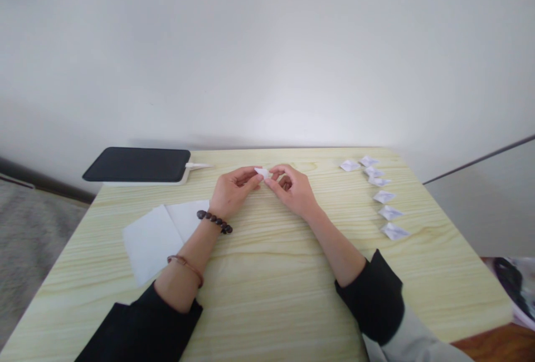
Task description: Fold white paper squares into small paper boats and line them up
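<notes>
A small folded white paper piece is pinched between both hands above the middle of the table. My left hand grips its left end between thumb and fingers. On its right end, the thumb and forefinger of my right hand are closed. The fingertips cover part of the piece, so its full shape is hidden. Several folded white paper boats stand in a curved row at the right side of the table. Flat white paper sheets lie to the left, partly behind my left forearm.
A black-screened phone rests on a white base at the back left, with a white cable plugged in. The pale wood-grain table meets a white wall at its far edge. Beyond the right corner lies a partly seen plastic-wrapped item.
</notes>
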Demonstrator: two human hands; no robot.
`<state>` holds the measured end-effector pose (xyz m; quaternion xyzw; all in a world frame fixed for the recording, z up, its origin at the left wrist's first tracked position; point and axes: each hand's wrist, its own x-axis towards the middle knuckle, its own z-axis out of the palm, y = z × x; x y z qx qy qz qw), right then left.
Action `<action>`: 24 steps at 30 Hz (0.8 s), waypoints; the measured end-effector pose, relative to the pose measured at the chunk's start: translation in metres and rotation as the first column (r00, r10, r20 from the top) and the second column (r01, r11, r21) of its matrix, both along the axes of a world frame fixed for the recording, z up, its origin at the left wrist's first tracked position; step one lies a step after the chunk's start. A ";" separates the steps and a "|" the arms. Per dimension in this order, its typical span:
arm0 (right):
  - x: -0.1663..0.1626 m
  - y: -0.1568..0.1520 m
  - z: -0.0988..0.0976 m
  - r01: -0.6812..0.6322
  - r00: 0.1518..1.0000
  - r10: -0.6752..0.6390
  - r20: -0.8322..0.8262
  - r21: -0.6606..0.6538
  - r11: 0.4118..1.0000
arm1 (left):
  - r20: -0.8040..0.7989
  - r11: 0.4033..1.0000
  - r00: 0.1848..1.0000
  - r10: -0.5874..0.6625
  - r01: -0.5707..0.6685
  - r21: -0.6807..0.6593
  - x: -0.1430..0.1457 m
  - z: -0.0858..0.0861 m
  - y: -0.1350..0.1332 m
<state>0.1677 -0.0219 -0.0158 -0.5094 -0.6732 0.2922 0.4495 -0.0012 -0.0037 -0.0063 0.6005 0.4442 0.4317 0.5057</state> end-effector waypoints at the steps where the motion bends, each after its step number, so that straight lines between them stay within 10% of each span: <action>1: 0.000 0.000 -0.001 0.000 1.000 0.000 -0.016 -0.005 1.000 | -0.009 1.000 1.000 -0.002 0.002 0.011 0.000 -0.001 0.001; 24: 0.002 0.005 -0.009 -0.124 0.951 0.067 -0.303 -0.173 0.977 | -0.035 0.999 0.999 -0.030 0.031 0.032 0.000 -0.009 0.003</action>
